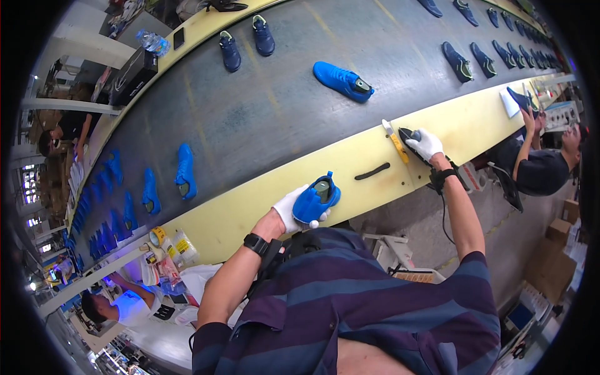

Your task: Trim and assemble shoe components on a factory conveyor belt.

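Left of left hand: blue shoes [185, 169] on belt [250, 119]; judged waiting or finished, cannot tell. Left hand [287, 208]: gloved, cupped round held shoe [308, 206], fingers curled underneath, shoe opening upward, over table [250, 209] edge; work on it looks midway. Between hands: black strip [372, 171]. Just left of right hand: yellow knife [399, 147]. Right hand [426, 144]: gloved, palm down, fingers closed over black tool [405, 135], arm reaching forward.
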A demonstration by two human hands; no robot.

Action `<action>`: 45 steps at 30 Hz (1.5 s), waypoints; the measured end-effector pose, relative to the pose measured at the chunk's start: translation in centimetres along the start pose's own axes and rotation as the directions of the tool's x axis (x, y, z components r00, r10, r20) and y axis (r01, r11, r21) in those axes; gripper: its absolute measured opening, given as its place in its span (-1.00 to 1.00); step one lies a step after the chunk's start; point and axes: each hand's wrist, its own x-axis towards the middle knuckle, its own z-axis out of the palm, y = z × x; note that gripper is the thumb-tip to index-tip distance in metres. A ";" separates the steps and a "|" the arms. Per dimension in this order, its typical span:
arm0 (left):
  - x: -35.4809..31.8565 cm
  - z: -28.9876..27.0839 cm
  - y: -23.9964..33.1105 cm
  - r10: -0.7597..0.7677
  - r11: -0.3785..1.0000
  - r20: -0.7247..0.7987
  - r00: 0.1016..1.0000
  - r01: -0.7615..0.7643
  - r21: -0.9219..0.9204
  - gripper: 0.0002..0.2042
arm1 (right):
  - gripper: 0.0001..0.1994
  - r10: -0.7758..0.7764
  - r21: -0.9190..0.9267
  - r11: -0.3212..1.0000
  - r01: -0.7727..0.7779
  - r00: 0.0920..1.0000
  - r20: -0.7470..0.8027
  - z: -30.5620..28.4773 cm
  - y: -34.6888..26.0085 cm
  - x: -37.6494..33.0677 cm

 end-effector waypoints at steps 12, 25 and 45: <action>4.8 -9.5 5.5 0.072 0.995 -0.367 0.927 -0.094 -0.043 -0.16 | -0.53 0.057 -0.024 0.998 -0.058 0.998 -0.017 -0.3 -1.8 0.1; 14.3 -4.4 1.5 0.554 0.790 -0.711 0.433 -0.002 0.614 0.00 | -0.52 0.092 0.010 0.996 -0.092 0.996 0.000 -0.4 -0.9 1.2; 15.0 3.5 -1.8 0.690 -0.302 -0.239 0.683 0.572 0.762 0.12 | -0.60 -0.019 0.355 0.935 0.021 1.000 -0.010 0.7 -7.5 -5.5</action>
